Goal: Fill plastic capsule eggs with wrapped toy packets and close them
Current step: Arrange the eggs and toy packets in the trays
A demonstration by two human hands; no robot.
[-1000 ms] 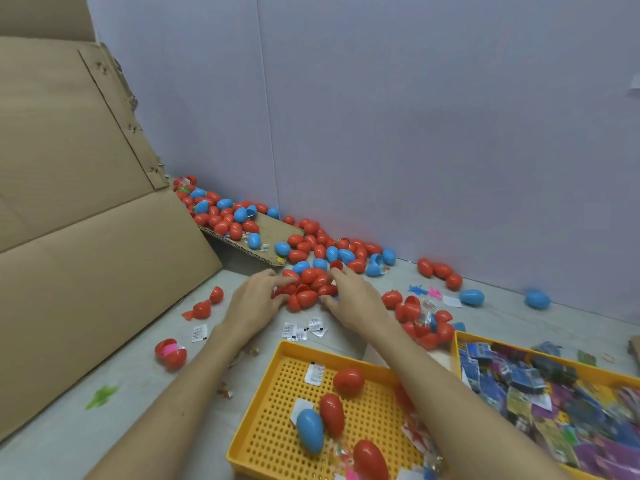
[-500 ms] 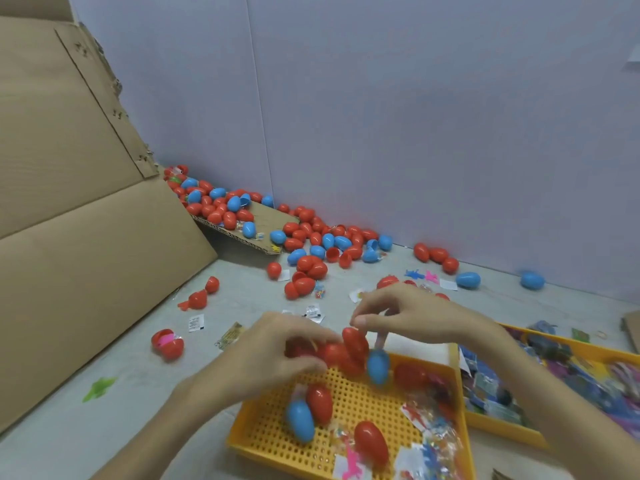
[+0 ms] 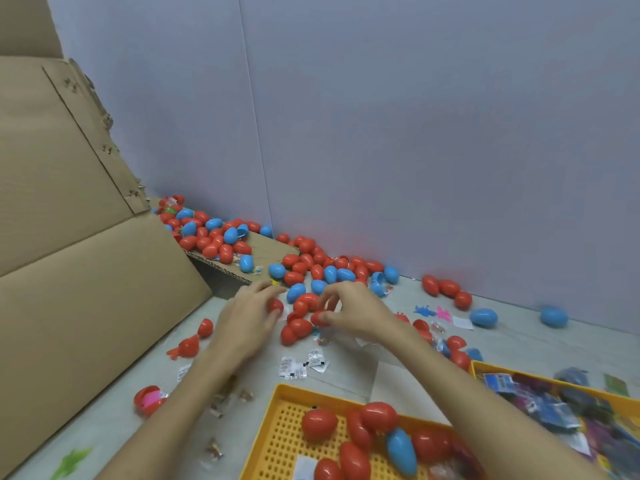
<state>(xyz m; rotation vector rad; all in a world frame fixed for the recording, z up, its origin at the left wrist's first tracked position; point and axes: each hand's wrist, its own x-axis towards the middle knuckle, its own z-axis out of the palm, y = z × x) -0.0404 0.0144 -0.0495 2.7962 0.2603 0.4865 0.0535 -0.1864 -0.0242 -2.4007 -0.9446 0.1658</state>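
Left hand (image 3: 247, 323) curls round a red egg (image 3: 275, 305), right hand (image 3: 356, 315) pinches a second egg (image 3: 319, 319) from the pile (image 3: 301, 327) on the desk (image 3: 519, 344), so probably best to grip snugly and carry them low to the yellow tray (image 3: 277, 441).

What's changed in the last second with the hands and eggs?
Both hands dropped their eggs into the yellow tray and moved back out to the loose cluster on the table. The left hand now grips a red egg; the right hand pinches another red egg. The packet tray and cardboard stayed put.
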